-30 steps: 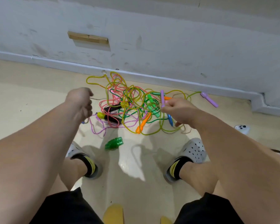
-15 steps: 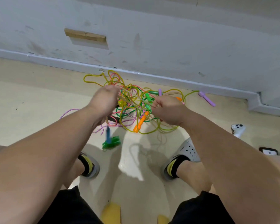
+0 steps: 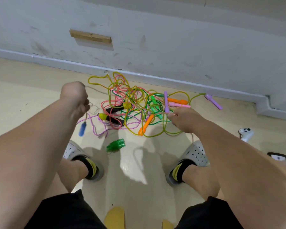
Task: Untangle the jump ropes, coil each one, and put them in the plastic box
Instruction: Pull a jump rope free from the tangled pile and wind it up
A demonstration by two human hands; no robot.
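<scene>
The tangle of jump ropes (image 3: 130, 106) lies on the floor (image 3: 31, 100) close to the wall (image 3: 172, 38), between the person's outstretched arms. The left hand (image 3: 74, 96) is a raised fist curled round a thin cord (image 3: 85, 117), from which a blue handle (image 3: 82, 128) dangles. The right hand (image 3: 186, 119) pinches a rope strand (image 3: 171, 115) at the tangle's right edge, just beneath an upright lilac handle (image 3: 166, 101).

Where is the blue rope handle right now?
Head view, left side: the blue handle hangs, motion-blurred, just below the left hand and left of the yellow-and-black handle.
</scene>
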